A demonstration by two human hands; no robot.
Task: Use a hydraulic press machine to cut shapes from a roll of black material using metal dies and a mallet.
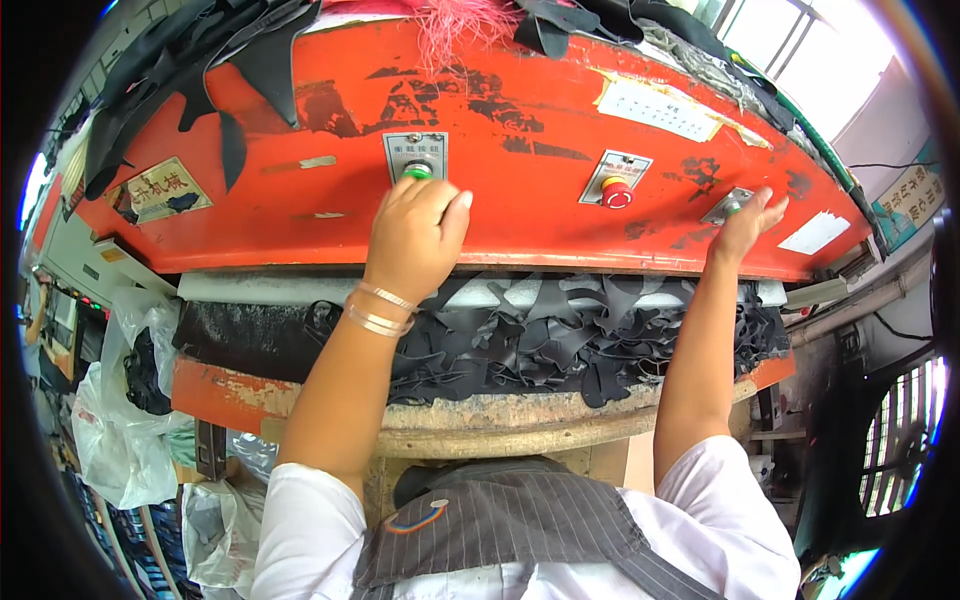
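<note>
My left hand is closed in a fist against the left green push button, partly covering it. That button sits in a metal plate on the front of a large red machine. My right hand rests at the right push button, fingers stretched out and apart, its palm side toward the button. Between my hands a red mushroom-shaped stop button stands untouched. Under the red front, cut black sheet scraps with curved outlines lie heaped on the machine's bed, below both hands.
A worn wooden edge runs along the near side of the bed. Black offcuts and pink strands lie on top of the machine. Clear plastic bags hang at the left. A dark slatted fan stands at the right.
</note>
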